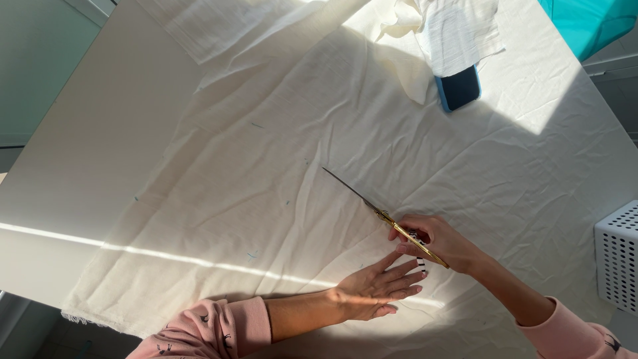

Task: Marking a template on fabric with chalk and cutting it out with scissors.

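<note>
1 pair of scissors (382, 215), 1 large cream cloth (266, 173), 1 blue phone (458, 88), 1 white perforated basket (618, 264), 2 hands: left hand (375, 291), right hand (438, 240).

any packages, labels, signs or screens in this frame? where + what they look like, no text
Phone: far side of the table, top centre-right, half under a folded white cloth; rounded rectangle, dark blue with a lighter blue case edge. Which face is up cannot be told.
No packages, labels or signs show.
</note>
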